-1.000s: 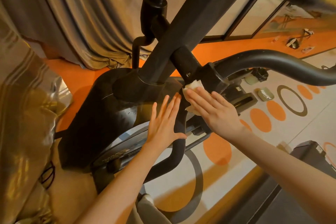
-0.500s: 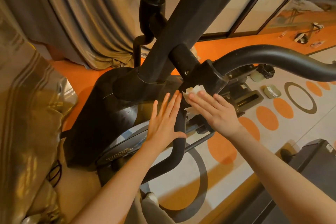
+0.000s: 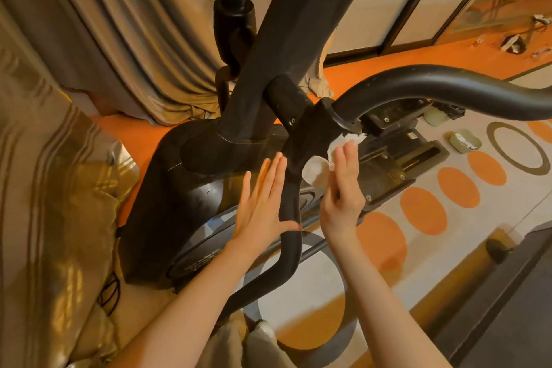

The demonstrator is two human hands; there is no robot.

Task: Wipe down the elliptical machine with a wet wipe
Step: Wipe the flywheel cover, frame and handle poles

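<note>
Mid-task, wiping at the pivot joint

Left hand: flat, fingers straight and together, thumb hooked out against the curved bar. It holds nothing and looks like it's bracing the bar

Right hand: fingers straight, pressing the wipe against the joint housing where the curved bar meets the handlebar arm. Wipe is white and crumpled, partly under the fingertips, with one lobe sticking out left of the hand and touching the black surface

Progress, judged from this view only: the joint underside is being covered now. Can't tell which parts are already clean, since black paint in warm light shows no wet streaks. Likely left: curved bar below the hands, handlebar arm, main column, left upright, flywheel cover, pedal rail

Beyond the machine: spotted rug, curtain, small items on the floor at far right, too small to identify
</note>
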